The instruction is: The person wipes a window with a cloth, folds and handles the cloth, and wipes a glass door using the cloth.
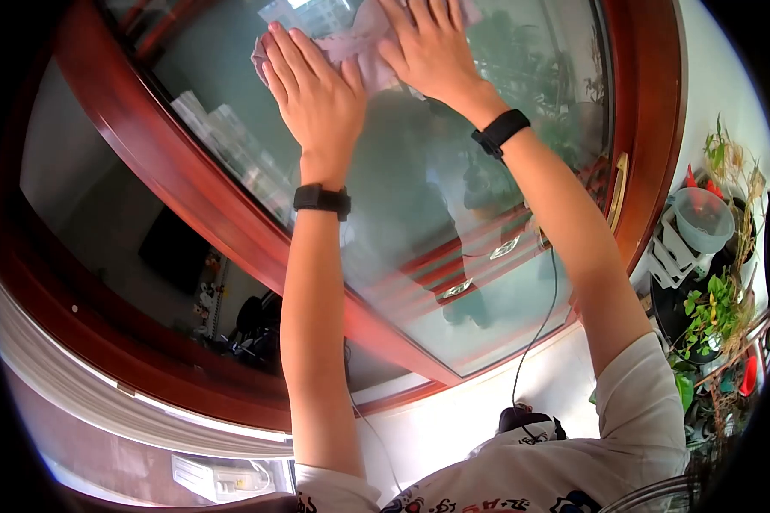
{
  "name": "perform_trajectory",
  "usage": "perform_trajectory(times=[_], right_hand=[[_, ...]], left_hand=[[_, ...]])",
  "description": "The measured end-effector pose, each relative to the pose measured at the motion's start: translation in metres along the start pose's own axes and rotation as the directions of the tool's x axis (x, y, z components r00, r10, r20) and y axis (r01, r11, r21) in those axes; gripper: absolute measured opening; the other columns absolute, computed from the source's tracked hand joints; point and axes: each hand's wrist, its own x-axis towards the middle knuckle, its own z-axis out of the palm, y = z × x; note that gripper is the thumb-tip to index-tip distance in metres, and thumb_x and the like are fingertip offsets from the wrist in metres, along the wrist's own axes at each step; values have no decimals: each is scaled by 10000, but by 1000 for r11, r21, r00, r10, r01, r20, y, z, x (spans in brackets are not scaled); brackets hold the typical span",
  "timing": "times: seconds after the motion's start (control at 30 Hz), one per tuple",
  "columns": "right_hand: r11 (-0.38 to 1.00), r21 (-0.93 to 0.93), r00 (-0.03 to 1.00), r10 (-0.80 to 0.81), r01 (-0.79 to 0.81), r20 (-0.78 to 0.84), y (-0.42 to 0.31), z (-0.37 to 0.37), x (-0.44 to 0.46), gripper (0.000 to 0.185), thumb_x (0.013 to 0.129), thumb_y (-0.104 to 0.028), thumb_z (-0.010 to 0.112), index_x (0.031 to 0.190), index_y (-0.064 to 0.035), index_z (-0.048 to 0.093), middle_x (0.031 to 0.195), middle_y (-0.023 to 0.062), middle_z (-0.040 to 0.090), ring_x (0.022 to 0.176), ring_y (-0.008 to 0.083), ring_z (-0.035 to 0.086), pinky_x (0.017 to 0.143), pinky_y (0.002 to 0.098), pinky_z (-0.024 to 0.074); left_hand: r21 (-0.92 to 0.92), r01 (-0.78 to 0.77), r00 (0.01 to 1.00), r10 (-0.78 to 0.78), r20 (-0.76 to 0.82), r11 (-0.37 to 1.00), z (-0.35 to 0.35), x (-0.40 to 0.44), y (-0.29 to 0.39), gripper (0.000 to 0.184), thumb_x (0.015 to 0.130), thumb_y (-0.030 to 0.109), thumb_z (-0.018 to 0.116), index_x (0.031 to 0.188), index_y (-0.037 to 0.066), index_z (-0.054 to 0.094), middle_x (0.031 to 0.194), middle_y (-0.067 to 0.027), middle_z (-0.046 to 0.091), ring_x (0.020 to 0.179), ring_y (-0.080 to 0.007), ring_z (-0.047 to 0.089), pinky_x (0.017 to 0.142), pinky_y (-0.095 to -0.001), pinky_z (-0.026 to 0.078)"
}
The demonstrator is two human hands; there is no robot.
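A pale pink cloth (370,53) lies spread against the upper part of a glass door pane (385,205). My left hand (316,98) presses flat on the cloth's left end, fingers stretched out. Further right, my right hand (432,53) rests on the cloth with its fingers extended and its fingertips near the top edge of the view. Each wrist wears a black band. Reddish-brown wooden framing (180,162) surrounds the pane, and a brass-coloured handle (618,192) is on its right side.
Potted plants (714,308), a clear plastic tub (703,220) and a white plastic rack (672,252) stand at the right. A thin black cable (539,329) hangs in front of me. At the lower left are a pale curtain (145,419) and a white box-like item (218,479).
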Motion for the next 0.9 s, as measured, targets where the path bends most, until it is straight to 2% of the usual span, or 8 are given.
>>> perform_trajectory(times=[0.27,0.3,0.37,0.5,0.67,0.77,0.83,0.9], right_hand=[[1000,-3,978,-4,5,207,1,-20,-73,687,857,-245,555,1442,55,353,1518,298,280,1436,459,217,1170,558,184],[997,80,991,-24,14,129,11,-7,-99,727,798,-311,625,1454,-77,421,1462,225,401,1410,452,277,1131,612,216],[994,96,969,21,-46,247,8,-18,-142,748,779,-288,620,1461,-67,405,1451,256,397,1408,464,275,1132,614,215],[994,76,890,30,-73,456,6,-47,-245,785,772,-288,617,1483,-66,368,1408,335,391,1397,509,265,1141,603,212],[996,40,704,32,-85,710,11,-101,-363,657,821,-311,610,1411,-55,477,1323,263,498,1351,444,369,1142,574,234],[992,86,739,7,-88,674,34,-111,-352,634,851,-315,589,1415,-53,466,1353,246,490,1344,424,386,1139,561,247],[994,58,780,36,-92,625,58,-107,-309,678,863,-319,586,1440,-9,414,1393,303,426,1337,487,353,1131,595,231],[994,43,839,65,-105,541,86,-99,-251,716,868,-322,591,1455,23,371,1405,346,385,1330,531,324,1124,621,216]], left_hand=[[-94,92,988,-79,135,991,-5,-75,55,652,867,283,512,1361,-132,420,1501,-291,347,1385,-430,354,1132,-517,277],[-119,96,982,-74,174,988,-8,-88,64,652,865,282,508,1363,-131,420,1502,-290,348,1384,-429,356,1133,-518,274],[-167,105,954,-51,297,980,-18,-119,85,656,863,288,501,1366,-127,421,1504,-290,347,1381,-430,361,1135,-521,266],[-282,-20,845,167,509,959,-36,-201,118,631,863,302,523,1372,-65,466,1515,-233,373,1386,-363,389,1131,-484,295],[-455,-181,633,458,625,872,-52,-282,159,607,872,311,563,1382,-8,482,1518,-127,411,1387,-240,402,1141,-413,307],[-467,-84,686,391,613,880,-40,-263,173,630,846,298,583,1385,-12,479,1502,-130,431,1368,-239,430,1132,-418,327],[-387,-102,763,322,561,916,-25,-219,176,686,809,284,616,1400,-27,460,1489,-161,441,1363,-273,440,1133,-437,330],[-363,61,797,174,579,930,-15,-142,179,732,790,255,624,1419,-59,416,1529,-200,366,1413,-325,361,1163,-470,267]])
